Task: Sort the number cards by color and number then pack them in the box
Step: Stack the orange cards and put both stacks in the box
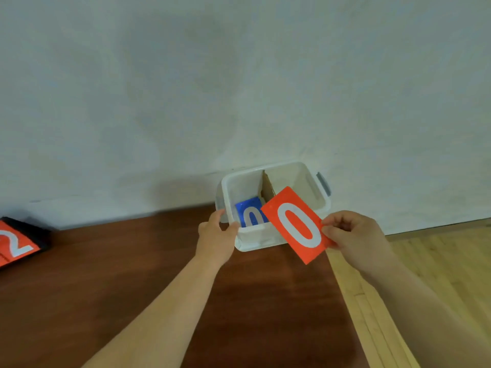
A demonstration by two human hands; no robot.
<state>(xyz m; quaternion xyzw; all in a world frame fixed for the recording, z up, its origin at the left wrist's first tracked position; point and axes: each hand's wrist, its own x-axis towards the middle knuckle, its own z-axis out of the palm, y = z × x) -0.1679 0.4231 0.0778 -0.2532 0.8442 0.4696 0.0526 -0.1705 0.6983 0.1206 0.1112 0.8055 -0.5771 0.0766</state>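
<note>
A white plastic box (289, 167) stands against the wall, split by a cardboard divider (267, 185) into two compartments. A blue card with a white 0 (248, 211) lies in the left compartment. My right hand (353, 236) pinches a red card with a white 0 (295, 224) by its right edge, holding it tilted over the box's front right part. My left hand (216, 231) grips the box's left front rim. The right compartment's floor is mostly hidden by the red card.
A red card with a white 2 (16, 244) lies on a black surface (42, 239) at the far left of the dark brown table (132, 261). The table's right edge meets light wooden flooring (438, 274). A pale wall rises behind the box.
</note>
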